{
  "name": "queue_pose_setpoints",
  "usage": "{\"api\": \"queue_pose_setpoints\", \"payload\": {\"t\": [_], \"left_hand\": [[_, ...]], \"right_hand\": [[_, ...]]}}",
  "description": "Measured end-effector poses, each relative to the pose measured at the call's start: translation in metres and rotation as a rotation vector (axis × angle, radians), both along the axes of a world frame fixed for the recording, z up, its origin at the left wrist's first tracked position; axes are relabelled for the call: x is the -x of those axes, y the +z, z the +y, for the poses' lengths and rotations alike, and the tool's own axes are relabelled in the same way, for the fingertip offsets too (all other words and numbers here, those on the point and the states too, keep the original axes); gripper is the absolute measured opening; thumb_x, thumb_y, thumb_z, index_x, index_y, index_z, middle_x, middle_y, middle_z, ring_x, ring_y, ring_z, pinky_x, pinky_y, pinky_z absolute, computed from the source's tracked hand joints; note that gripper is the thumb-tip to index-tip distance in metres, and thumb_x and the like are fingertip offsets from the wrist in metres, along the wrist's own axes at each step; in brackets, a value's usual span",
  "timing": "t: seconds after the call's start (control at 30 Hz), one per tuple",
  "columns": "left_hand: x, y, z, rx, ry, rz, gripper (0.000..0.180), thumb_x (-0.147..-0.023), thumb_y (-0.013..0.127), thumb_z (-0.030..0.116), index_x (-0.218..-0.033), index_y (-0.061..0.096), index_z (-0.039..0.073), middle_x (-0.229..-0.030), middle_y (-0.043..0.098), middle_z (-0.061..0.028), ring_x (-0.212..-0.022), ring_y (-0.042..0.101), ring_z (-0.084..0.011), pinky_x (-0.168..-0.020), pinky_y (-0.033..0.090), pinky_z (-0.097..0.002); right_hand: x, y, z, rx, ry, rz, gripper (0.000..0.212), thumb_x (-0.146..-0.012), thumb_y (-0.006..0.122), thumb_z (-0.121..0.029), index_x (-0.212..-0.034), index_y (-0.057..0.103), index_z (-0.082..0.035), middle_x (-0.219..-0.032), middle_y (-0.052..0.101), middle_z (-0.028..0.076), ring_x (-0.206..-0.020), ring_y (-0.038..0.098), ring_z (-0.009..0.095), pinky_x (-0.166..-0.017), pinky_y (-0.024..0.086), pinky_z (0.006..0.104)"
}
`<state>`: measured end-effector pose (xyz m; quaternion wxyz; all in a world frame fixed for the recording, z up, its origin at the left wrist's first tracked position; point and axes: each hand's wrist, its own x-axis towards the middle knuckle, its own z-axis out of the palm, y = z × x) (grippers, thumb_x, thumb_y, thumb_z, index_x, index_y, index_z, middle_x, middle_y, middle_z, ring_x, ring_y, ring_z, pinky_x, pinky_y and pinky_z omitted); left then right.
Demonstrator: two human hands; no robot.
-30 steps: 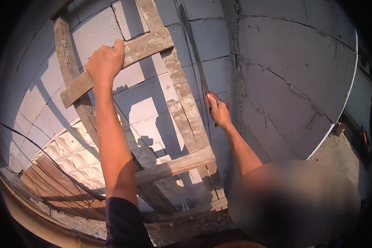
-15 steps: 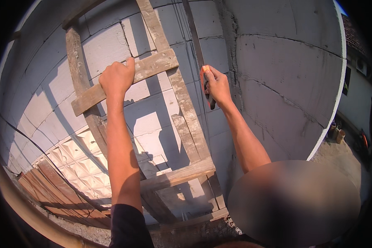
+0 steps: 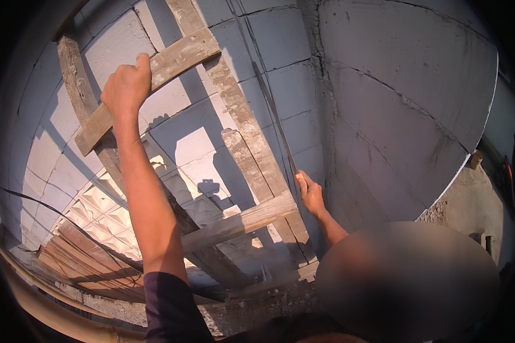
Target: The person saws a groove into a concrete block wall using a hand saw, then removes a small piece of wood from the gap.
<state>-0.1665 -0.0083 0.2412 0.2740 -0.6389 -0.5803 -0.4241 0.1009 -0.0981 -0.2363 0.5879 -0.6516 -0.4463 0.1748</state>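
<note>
My left hand [image 3: 127,86] is wrapped over an upper rung [image 3: 186,54] of a rough wooden ladder [image 3: 240,114], thumb pointing up. The ladder leans against a wall of pale blocks [image 3: 289,37]. To the right of the ladder, my right hand [image 3: 312,194] is closed round the handle of a handsaw [image 3: 280,123]. Its long dark blade points up and to the left, seen almost edge-on along the block wall. Most of the handle is hidden by my fingers; a bit of orange shows at the top.
A grey wall [image 3: 377,108] meets the block wall at a rough mortar corner. Patterned cream blocks [image 3: 100,203] and brown boards [image 3: 83,254] stand low at the left. A bamboo pole [image 3: 57,311] curves along the lower left. A blurred oval [image 3: 406,280] hides the lower right.
My right hand has drawn the handsaw down and toward me, and the blade tip has come lower on the wall. My left hand keeps its hold on the rung; the view has shifted.
</note>
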Motion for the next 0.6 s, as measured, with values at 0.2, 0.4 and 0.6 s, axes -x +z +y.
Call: {"api": "queue_pose_setpoints", "payload": {"t": [0.2, 0.4, 0.6], "left_hand": [[-0.005, 0.005, -0.003, 0.036, 0.016, -0.005, 0.074, -0.091, 0.04, 0.057, -0.101, 0.076, -0.006, -0.106, 0.07, -0.0334, -0.106, 0.068, -0.048, -0.094, 0.05, -0.0502], [0.002, -0.001, -0.001, 0.028, -0.007, -0.013, 0.072, -0.092, 0.041, 0.057, -0.096, 0.077, -0.006, -0.099, 0.071, -0.033, -0.1, 0.069, -0.0483, -0.091, 0.052, -0.0512], [-0.01, 0.005, -0.008, 0.056, -0.043, -0.022, 0.077, -0.094, 0.038, 0.059, -0.098, 0.076, -0.008, -0.101, 0.071, -0.0342, -0.104, 0.068, -0.0488, -0.094, 0.05, -0.0524]], "right_hand": [[0.025, -0.092, -0.136, -0.004, 0.037, 0.169, 0.044, -0.104, 0.059, -0.026, -0.138, 0.061, 0.001, -0.078, 0.064, 0.003, -0.07, 0.058, 0.01, -0.066, 0.05, 0.0292], [-0.003, 0.071, -0.079, -0.141, 0.101, 0.22, 0.042, -0.103, 0.058, -0.018, -0.139, 0.059, 0.004, -0.079, 0.065, 0.006, -0.066, 0.058, 0.01, -0.063, 0.049, 0.0297], [-0.061, 0.276, 0.04, -0.217, 0.014, -0.012, 0.04, -0.106, 0.055, -0.036, -0.112, 0.07, 0.001, -0.063, 0.051, 0.0, -0.051, 0.047, 0.009, -0.053, 0.043, 0.0317]]}}
